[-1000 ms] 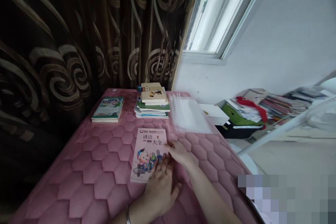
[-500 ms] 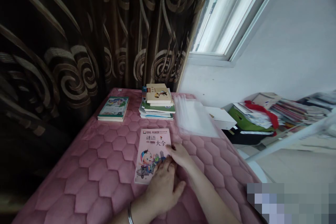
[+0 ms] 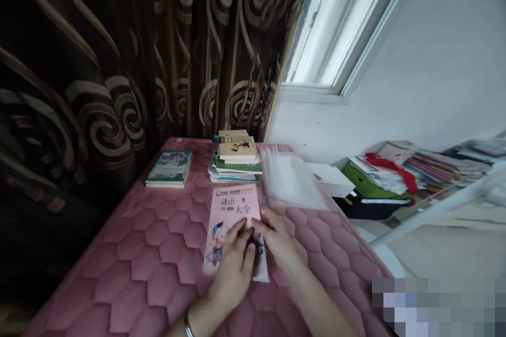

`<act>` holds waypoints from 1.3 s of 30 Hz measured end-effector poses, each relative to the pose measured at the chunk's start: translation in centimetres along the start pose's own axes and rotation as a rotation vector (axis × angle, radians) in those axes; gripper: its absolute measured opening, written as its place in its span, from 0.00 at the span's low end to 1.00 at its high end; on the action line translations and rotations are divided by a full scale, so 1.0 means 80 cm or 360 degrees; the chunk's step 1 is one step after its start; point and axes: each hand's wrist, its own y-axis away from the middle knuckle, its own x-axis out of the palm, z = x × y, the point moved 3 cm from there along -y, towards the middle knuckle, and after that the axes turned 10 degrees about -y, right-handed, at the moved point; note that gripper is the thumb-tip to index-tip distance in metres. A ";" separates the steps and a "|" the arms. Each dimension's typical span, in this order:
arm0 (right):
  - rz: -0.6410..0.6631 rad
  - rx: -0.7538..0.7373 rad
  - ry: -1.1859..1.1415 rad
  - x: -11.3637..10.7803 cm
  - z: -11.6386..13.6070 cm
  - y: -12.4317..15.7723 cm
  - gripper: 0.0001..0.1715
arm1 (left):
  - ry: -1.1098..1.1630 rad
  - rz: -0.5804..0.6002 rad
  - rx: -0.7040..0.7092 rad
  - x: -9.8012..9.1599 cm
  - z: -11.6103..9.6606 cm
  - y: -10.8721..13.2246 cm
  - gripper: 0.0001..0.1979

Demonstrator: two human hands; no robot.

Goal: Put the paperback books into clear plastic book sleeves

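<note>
A pink paperback book with black Chinese characters and a cartoon child on its cover lies face up in front of me on the quilted pink mattress. My left hand, with a silver bangle at the wrist, rests on the lower cover, fingers stretched out over the picture. At the book's right edge my right hand grips it, thumb on the cover and the other fingers at the side, partly hidden. Beyond the book stands a stack of books topped by a cream one. A green-covered book lies to its left.
Clear plastic sleeves lie right of the stack. Past the mattress edge are a white box, a green bag of papers with a red strap, and piled books. A dark patterned curtain hangs behind, beside a window.
The pink book has shifted slightly away from me, closer to the stack. My right hand has closed on its right edge, and my left hand has slid a little left on the cover.
</note>
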 end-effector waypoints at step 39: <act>0.0738 -0.1047 0.1792 -0.020 -0.024 0.081 0.16 | -0.1054 0.0436 0.0061 -0.043 0.066 -0.043 0.25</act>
